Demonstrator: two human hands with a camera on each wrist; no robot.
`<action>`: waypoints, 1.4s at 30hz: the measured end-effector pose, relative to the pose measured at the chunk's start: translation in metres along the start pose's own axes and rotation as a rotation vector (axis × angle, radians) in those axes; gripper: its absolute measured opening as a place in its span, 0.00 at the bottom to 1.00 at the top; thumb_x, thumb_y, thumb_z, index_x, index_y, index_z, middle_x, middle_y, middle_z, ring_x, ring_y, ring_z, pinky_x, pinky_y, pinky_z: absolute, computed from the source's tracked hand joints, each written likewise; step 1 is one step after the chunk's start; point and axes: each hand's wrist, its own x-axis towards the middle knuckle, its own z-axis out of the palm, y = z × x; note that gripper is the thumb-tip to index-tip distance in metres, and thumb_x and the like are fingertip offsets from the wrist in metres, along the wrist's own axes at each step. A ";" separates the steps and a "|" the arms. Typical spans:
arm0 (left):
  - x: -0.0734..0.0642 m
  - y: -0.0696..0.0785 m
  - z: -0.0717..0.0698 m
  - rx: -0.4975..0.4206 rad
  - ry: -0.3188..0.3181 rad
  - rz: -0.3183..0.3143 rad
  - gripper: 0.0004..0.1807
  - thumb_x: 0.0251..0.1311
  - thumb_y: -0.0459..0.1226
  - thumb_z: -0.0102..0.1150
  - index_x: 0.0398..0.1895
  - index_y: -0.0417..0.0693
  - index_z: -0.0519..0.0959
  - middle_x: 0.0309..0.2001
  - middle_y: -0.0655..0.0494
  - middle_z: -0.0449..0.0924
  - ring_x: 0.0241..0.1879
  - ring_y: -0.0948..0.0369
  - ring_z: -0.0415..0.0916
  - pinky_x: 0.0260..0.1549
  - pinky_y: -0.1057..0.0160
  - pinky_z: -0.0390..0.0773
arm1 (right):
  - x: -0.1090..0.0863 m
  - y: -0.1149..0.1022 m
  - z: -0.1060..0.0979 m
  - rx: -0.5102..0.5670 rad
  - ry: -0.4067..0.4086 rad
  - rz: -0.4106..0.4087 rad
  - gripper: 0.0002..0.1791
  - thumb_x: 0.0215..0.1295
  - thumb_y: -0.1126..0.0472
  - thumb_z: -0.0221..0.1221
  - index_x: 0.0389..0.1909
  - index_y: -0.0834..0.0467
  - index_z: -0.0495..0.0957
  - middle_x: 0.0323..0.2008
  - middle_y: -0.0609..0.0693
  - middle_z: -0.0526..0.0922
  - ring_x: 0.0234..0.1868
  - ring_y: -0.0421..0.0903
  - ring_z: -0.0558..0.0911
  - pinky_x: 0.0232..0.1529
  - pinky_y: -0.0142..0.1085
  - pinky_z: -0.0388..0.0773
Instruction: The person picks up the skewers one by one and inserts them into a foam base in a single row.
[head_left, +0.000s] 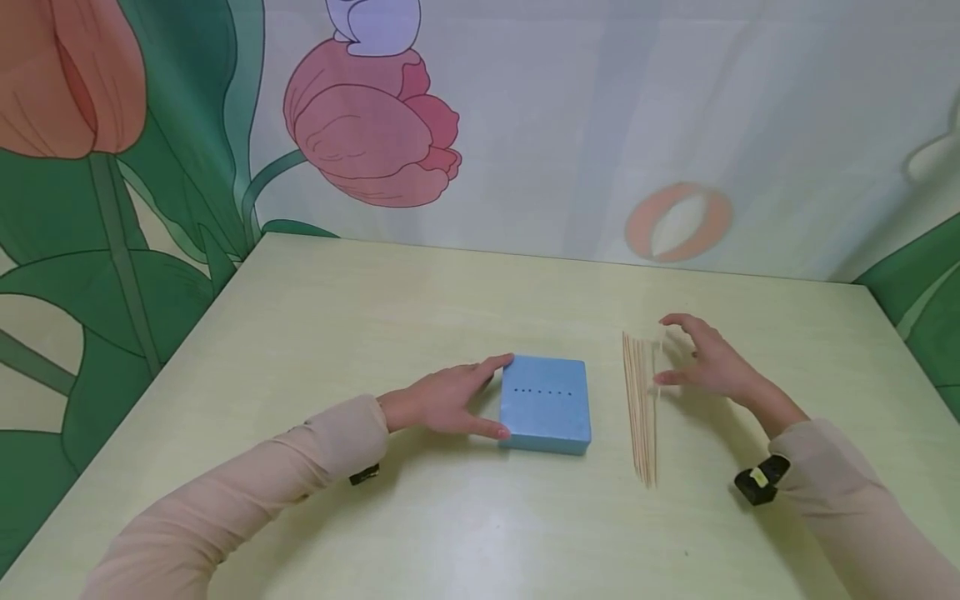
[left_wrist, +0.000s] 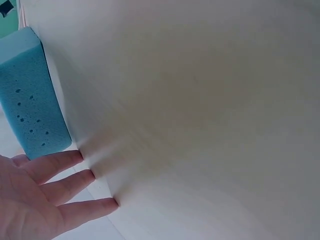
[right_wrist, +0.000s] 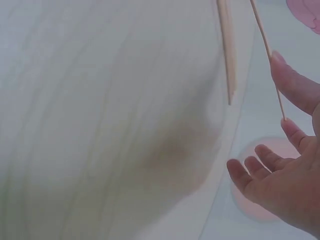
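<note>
In the head view a blue sponge-like block (head_left: 546, 417), with a row of small dark holes in its top, lies on the table. My left hand (head_left: 450, 402) touches its left side with thumb and index finger spread towards two corners. The other fingers (left_wrist: 67, 187) are straight in the left wrist view. Right of the block, several thin wooden sticks (head_left: 639, 408) lie side by side. My right hand (head_left: 708, 360) holds one thin stick (right_wrist: 263, 30) between thumb and index finger, the index tip at its end. The remaining right fingers are loosely bent.
The pale table (head_left: 420, 308) ends at the back against a light curtain (head_left: 540, 125) printed with flowers and leaves. Black wrist cameras sit under the left cuff (head_left: 364, 475) and beside the right cuff (head_left: 810, 467).
</note>
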 end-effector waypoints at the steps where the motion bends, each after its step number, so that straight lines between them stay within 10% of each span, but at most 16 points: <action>1: 0.000 0.000 0.000 -0.004 -0.001 0.002 0.54 0.49 0.61 0.58 0.72 0.52 0.41 0.68 0.48 0.55 0.65 0.54 0.55 0.60 0.56 0.58 | -0.001 0.000 0.000 0.013 0.007 -0.005 0.45 0.48 0.61 0.69 0.62 0.68 0.53 0.62 0.69 0.54 0.61 0.68 0.55 0.53 0.61 0.59; 14: 0.001 -0.001 0.003 -0.011 -0.007 -0.002 0.54 0.49 0.61 0.59 0.72 0.52 0.41 0.67 0.48 0.55 0.65 0.54 0.56 0.59 0.55 0.59 | -0.018 -0.021 0.000 0.345 0.078 0.023 0.46 0.52 0.77 0.60 0.67 0.63 0.43 0.32 0.62 0.75 0.30 0.43 0.81 0.33 0.34 0.78; 42: 0.003 -0.001 0.002 -0.005 0.006 -0.012 0.54 0.48 0.61 0.58 0.72 0.53 0.41 0.67 0.48 0.55 0.64 0.55 0.57 0.59 0.55 0.60 | -0.033 -0.107 -0.007 0.313 0.509 -0.351 0.46 0.49 0.85 0.55 0.68 0.52 0.56 0.29 0.44 0.78 0.28 0.36 0.80 0.31 0.26 0.77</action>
